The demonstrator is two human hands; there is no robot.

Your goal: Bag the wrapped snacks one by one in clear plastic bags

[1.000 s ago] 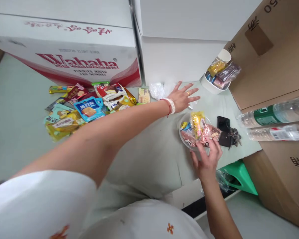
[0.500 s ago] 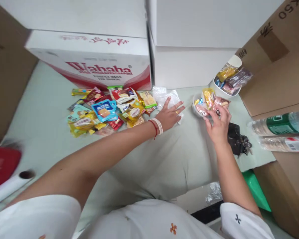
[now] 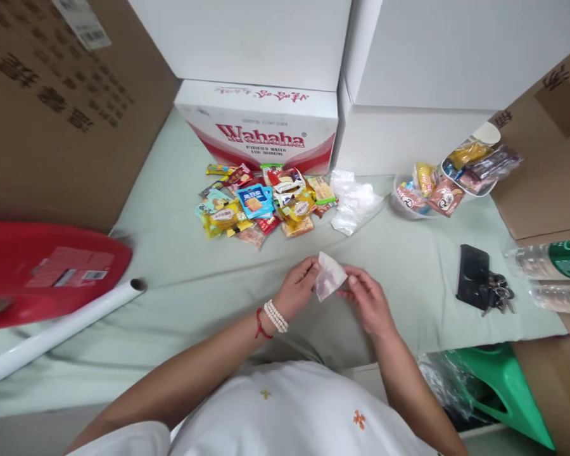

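Observation:
Between my two hands, close to my body, is a small whitish, see-through plastic bag (image 3: 330,276). My left hand (image 3: 298,286), with beads and a red string at the wrist, pinches its left side. The right edge is gripped by the fingertips of my right hand (image 3: 368,301). Beyond them on the cloth lies a stack of similar plastic bags (image 3: 354,202). A heap of wrapped snacks (image 3: 256,202) spreads to the left of that stack. To its right stands a clear plastic bowl (image 3: 407,206) holding several snack packets.
A second white container (image 3: 488,189) with packets stands behind the bowl. Keys (image 3: 501,294) and a black case (image 3: 473,277) lie at right, near plastic bottles (image 3: 567,259). A Wahaha box (image 3: 266,130) and cartons wall the back. A white tube (image 3: 61,335) and red container (image 3: 52,272) are left.
My left hand has left the stack of bags and my right hand has left the bowl. Both came together near my body, now holding one small plastic bag. The view has shifted left.

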